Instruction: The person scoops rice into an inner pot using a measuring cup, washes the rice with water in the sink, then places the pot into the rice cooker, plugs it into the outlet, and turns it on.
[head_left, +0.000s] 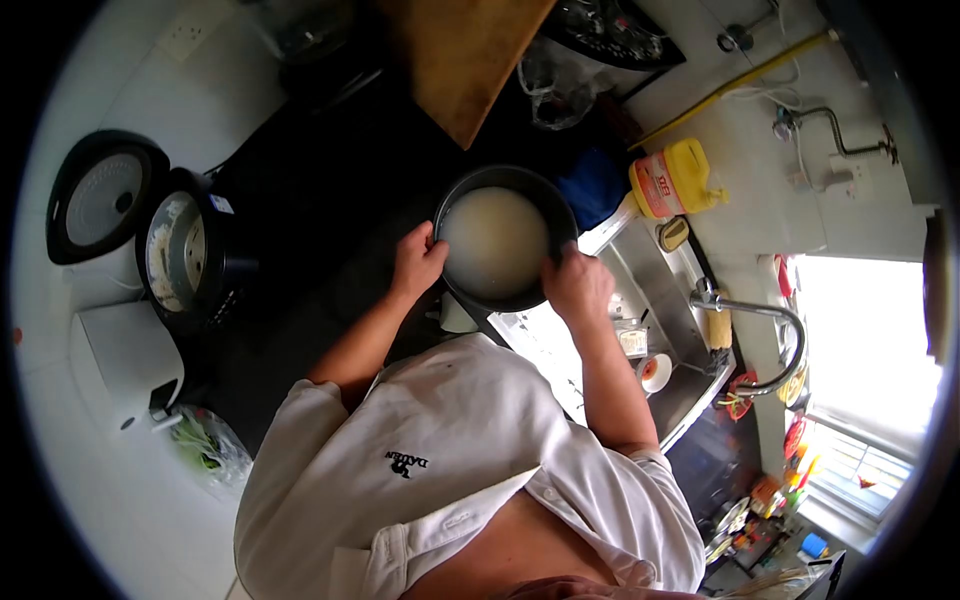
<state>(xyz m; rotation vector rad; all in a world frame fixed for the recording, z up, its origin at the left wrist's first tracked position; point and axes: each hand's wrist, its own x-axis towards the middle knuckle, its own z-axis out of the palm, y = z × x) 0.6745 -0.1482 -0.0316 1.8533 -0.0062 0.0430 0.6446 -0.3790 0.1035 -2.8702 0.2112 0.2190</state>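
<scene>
A round dark pot with cloudy whitish liquid in it is held level between my two hands, over the dark counter beside the sink. My left hand grips its rim on the left side, thumb on the edge. On the right side, my right hand is closed on the rim. The fingers beneath the pot are hidden. Whatever lies at the bottom of the liquid cannot be made out.
An open rice cooker stands at the left, near a bag of green vegetables. The steel sink with its curved faucet lies right, below a yellow jug. A wooden board juts in above.
</scene>
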